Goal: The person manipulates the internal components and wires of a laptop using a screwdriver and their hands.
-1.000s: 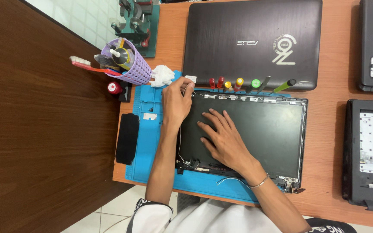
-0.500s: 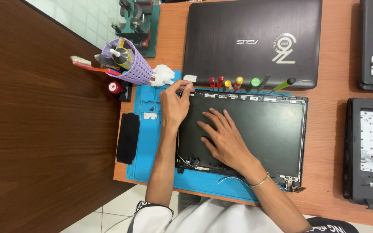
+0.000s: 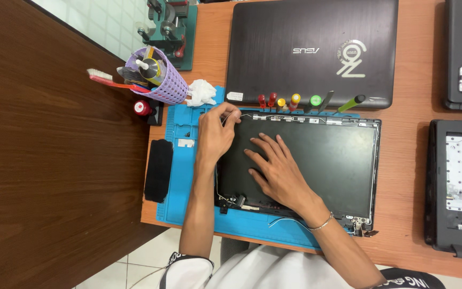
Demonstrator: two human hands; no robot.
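Centrally, left hand [image 3: 216, 134] pinches a thin wire [image 3: 244, 115] at the screen panel's [image 3: 338, 160] upper-left corner; right hand [image 3: 276, 168] lies flat, fingers spread, on the panel, over a blue mat [image 3: 180, 176].

An orange-brown wooden bench [image 3: 413, 115] carries a blue work mat [image 3: 188, 176], a closed dark laptop [image 3: 311, 51], a green vise-like tool [image 3: 169, 29], and two opened dark laptop shells at the right edge [image 3: 458, 187]; a darker tabletop [image 3: 54, 160] adjoins its left side
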